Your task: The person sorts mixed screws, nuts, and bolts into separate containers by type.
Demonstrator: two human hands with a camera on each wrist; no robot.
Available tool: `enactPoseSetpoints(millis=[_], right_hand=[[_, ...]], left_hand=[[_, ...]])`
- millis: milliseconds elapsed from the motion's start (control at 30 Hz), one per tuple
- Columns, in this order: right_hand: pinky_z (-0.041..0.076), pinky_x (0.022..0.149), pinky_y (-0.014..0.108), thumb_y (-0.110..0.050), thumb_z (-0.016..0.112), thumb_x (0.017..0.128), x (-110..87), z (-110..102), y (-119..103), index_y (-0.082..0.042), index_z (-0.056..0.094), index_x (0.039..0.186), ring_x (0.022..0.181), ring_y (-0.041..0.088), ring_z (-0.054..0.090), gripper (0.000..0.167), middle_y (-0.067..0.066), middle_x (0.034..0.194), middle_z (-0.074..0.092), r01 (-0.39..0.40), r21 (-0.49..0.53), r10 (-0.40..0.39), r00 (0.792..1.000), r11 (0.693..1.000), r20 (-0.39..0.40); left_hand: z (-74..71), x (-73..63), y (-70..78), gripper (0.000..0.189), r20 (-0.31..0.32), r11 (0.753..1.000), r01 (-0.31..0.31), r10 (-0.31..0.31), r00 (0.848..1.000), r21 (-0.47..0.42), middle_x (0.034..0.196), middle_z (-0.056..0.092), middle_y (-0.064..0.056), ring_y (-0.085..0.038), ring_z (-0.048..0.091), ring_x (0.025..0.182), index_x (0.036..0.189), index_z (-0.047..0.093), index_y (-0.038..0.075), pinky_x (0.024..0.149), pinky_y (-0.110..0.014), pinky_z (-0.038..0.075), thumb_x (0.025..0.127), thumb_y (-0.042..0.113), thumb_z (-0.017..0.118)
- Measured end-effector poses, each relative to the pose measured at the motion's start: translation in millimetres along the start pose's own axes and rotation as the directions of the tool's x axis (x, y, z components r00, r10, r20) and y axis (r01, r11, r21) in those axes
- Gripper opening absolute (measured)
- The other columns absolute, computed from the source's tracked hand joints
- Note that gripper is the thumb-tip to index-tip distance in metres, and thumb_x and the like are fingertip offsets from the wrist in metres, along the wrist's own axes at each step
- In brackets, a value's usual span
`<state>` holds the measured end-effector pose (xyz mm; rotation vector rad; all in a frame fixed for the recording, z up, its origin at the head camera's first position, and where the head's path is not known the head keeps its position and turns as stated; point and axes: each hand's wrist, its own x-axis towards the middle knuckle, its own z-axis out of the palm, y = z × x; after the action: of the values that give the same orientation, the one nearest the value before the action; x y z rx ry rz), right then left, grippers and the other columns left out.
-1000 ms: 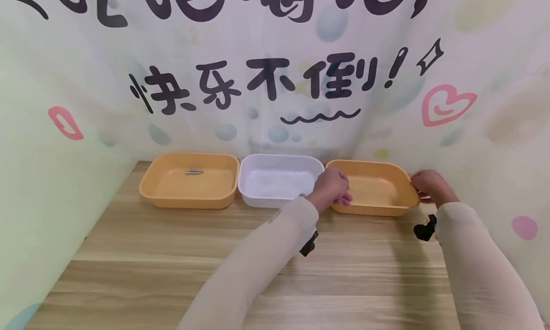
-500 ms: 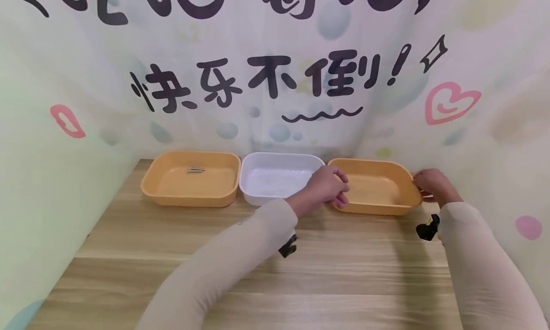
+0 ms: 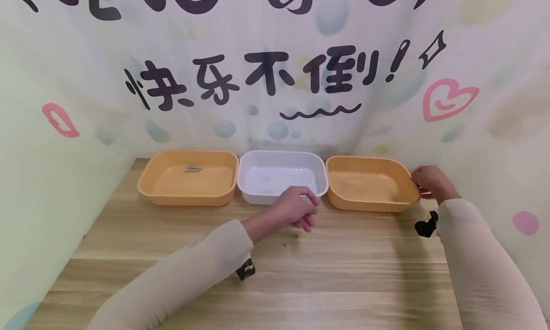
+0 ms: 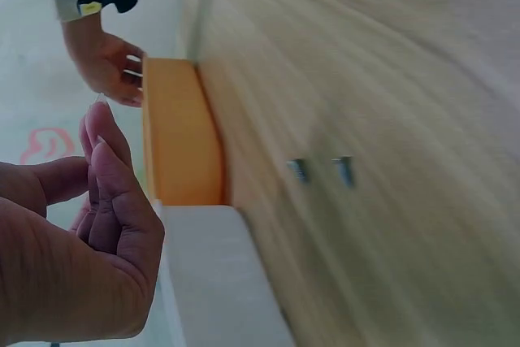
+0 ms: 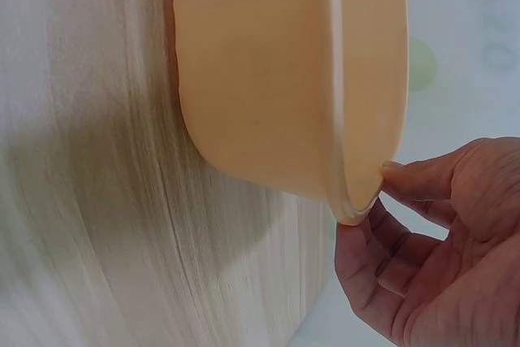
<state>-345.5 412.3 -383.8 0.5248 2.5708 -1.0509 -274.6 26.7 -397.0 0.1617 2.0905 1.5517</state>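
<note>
My right hand (image 3: 431, 183) pinches the outer end of the right orange plastic tray (image 3: 374, 207). In the right wrist view the thumb (image 5: 406, 176) lies at the rim's inside and the fingers curl beneath its outside. My left hand (image 3: 296, 208) hovers over the table at the front of the white tray (image 3: 258, 196), fingers loosely bent and nothing visible in them. Close by, two small screws (image 4: 343, 170) lie on the wood in the left wrist view. Several silver screws (image 3: 193, 168) rest inside the left orange tray (image 3: 185, 201).
All three trays stand in a row along the back of the wooden table (image 3: 275, 292), against a printed cloth backdrop (image 3: 266, 124). Cloth walls rise at the left and right sides as well.
My left hand has drawn back from the right orange tray's near corner, moving left and toward me, to the front of the white tray. The right hand keeps its hold on the rim.
</note>
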Motion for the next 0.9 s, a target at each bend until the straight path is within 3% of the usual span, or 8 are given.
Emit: enactPoseSetpoints(millis=[233,467,667,900], right_hand=[[0.056,0.069,0.035,-0.01,0.046,0.095,1.6,0,0,0.009,0.044,0.129,0.074,0.019,0.059,0.039,0.006,0.085,0.057,-0.004,0.0,0.004,1.0,1.0,-0.015],[0.056,0.072,0.037,-0.011,0.046,0.096,2.5,2,0,0.009,0.045,0.127,0.076,0.022,0.059,0.037,0.006,0.084,0.057,-0.009,-0.006,0.009,1.0,1.0,-0.027],[0.056,0.069,0.035,-0.01,0.047,0.094,3.0,2,0,0.009,0.046,0.125,0.075,0.021,0.058,0.036,0.005,0.081,0.056,-0.011,0.006,0.011,1.0,1.0,-0.024],[0.056,0.069,0.035,-0.011,0.046,0.096,1.9,2,0,0.009,0.046,0.126,0.076,0.022,0.059,0.036,0.007,0.084,0.057,-0.017,-0.003,0.017,0.999,1.0,-0.028]], left_hand=[[-4.6,1.8,-32.8,0.014,0.015,0.999,0.033,-0.033,0.999,-0.005,0.059,0.062,-0.013,-0.017,0.06,0.045,0.105,0.059,0.001,0.041,-0.022,0.046,0.091,0.001,0.06],[-1.1,3.5,-56.0,0.017,-0.014,0.997,0.07,-0.07,0.997,-0.021,0.058,0.061,-0.013,-0.017,0.057,0.044,0.105,0.06,-0.002,0.04,-0.021,0.044,0.088,-0.004,0.059],[1.6,2.4,-65.6,0.016,-0.042,0.994,0.113,-0.112,0.993,0.007,0.06,0.061,-0.012,-0.016,0.057,0.044,0.098,0.061,0.001,0.038,-0.021,0.044,0.085,-0.008,0.059],[1.8,2.1,-68.9,0.012,-0.045,0.993,0.1,-0.097,0.994,0.069,0.054,0.057,-0.009,-0.014,0.054,0.042,0.091,0.061,-0.001,0.037,-0.02,0.042,0.084,-0.01,0.057]])
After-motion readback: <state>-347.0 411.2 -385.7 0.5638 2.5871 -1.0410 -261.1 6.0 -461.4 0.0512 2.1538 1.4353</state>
